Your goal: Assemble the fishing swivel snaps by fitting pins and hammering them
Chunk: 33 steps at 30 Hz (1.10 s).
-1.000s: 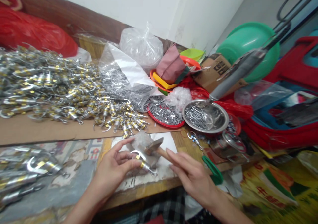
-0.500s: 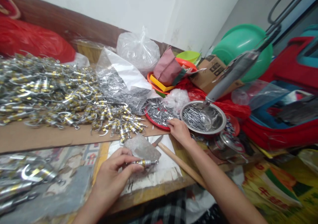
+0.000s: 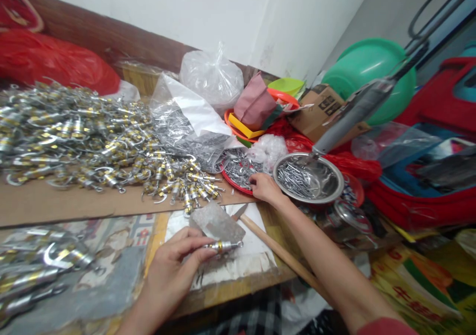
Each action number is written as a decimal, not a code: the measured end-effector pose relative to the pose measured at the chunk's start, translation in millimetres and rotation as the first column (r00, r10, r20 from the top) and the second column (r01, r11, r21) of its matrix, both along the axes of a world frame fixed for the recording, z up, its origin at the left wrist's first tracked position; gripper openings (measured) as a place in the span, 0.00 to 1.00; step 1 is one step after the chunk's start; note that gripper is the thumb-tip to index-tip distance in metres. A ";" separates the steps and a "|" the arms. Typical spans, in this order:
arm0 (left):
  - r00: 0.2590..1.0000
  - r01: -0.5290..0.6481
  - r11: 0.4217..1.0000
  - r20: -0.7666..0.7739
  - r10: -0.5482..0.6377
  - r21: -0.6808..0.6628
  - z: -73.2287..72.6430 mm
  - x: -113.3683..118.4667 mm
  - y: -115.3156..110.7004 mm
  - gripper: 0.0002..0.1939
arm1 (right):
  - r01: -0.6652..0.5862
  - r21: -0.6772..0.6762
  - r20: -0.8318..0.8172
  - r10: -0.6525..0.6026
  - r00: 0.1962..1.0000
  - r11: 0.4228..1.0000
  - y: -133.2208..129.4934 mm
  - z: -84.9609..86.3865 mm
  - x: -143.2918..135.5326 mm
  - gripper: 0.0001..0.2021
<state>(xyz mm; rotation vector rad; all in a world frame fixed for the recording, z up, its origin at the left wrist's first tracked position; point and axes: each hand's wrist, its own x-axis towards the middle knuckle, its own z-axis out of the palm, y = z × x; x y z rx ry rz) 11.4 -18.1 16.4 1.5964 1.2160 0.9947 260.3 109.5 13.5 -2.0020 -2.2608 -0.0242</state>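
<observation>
My left hand (image 3: 179, 263) pinches a small silver-and-gold cylindrical metal fitting (image 3: 223, 247) between thumb and fingers. A ring on the fitting points right; its other end is hidden by my fingers. Beneath and behind it lies a grey block (image 3: 218, 222) on white paper (image 3: 238, 265). My right hand (image 3: 267, 188) reaches to the near right edge of a red tray (image 3: 234, 185) heaped with small metal pieces (image 3: 240, 169). Its fingers are closed together at the pieces, and what they hold cannot be made out. A wooden handle (image 3: 282, 251) lies beneath my right forearm.
Many silver-and-gold hook fittings (image 3: 82, 132) are piled on cardboard (image 3: 74, 203) at left, with more (image 3: 40, 270) nearer. A steel bowl (image 3: 338, 184) of metal pins stands right of the tray, below a grey tool (image 3: 351, 114). Behind are plastic bags (image 3: 211, 77) and a green basin (image 3: 372, 72).
The whole view has shifted slightly to the right. My right hand stays at the red tray, its fingers drawn closer together; my left hand keeps its hold on the fitting.
</observation>
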 end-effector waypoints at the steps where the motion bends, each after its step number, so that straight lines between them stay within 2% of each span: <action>1: 1.000 -0.007 1.000 0.007 0.007 0.000 0.3 -0.1 0.1 0.07 | -0.003 0.031 -0.013 0.003 1.000 1.000 -2.2 0.5 -0.5 0.10; 5: 0.999 -0.026 1.000 0.043 0.026 -0.002 -0.5 -0.1 1.6 0.06 | 0.001 0.146 -0.059 0.007 0.998 0.989 -9.5 1.5 -2.5 0.12; 9: 0.995 -0.082 0.997 0.049 0.082 -0.008 0.1 1.3 2.6 0.04 | 0.012 0.196 -0.097 0.008 0.995 0.981 -11.2 3.3 -3.1 0.10; 12: 0.991 -0.134 0.991 0.016 0.135 -0.024 -0.2 1.4 2.4 0.07 | -0.022 0.228 -0.152 0.058 0.987 0.974 -21.9 10.8 -12.8 0.09; 14: 0.988 -0.155 0.988 -0.016 0.155 -0.021 -1.6 0.8 2.4 0.11 | -0.085 0.240 -0.192 0.134 0.972 0.967 -39.8 19.3 -27.2 0.08; 16: 0.987 -0.156 0.988 -0.042 0.156 0.006 -2.8 0.0 2.5 0.14 | -0.204 0.252 -0.261 0.269 0.927 0.946 -64.4 28.8 -45.3 0.07; 18: 0.986 -0.149 0.988 -0.062 0.152 0.049 -3.0 -0.6 2.5 0.16 | -0.364 0.279 -0.367 0.449 0.815 0.889 -89.2 36.6 -62.3 0.07; 20: 0.986 -0.142 0.985 -0.076 0.150 0.099 -2.0 -0.8 2.5 0.17 | -0.459 0.274 -0.425 0.534 0.731 0.845 -107.9 40.7 -74.3 0.08; 25: 0.991 -0.096 0.972 -0.072 0.114 0.213 0.6 -1.0 1.4 0.16 | -0.511 0.223 -0.416 0.555 0.720 0.830 -122.7 39.3 -81.0 0.07; 28: 0.998 -0.043 0.969 -0.026 0.051 0.244 1.2 -1.7 0.1 0.10 | -0.522 0.220 -0.370 0.566 0.737 0.824 -124.9 41.1 -80.5 0.08; 30: 1.000 -0.018 0.977 0.002 0.018 0.214 2.8 -2.6 -0.9 0.08 | -0.533 0.225 -0.361 0.578 0.732 0.816 -128.1 43.0 -80.8 0.09; 33: 0.996 -0.046 0.997 0.084 0.041 0.069 8.1 -4.8 -1.9 0.05 | -0.505 0.286 -0.444 0.580 0.683 0.814 -134.3 40.3 -79.8 0.08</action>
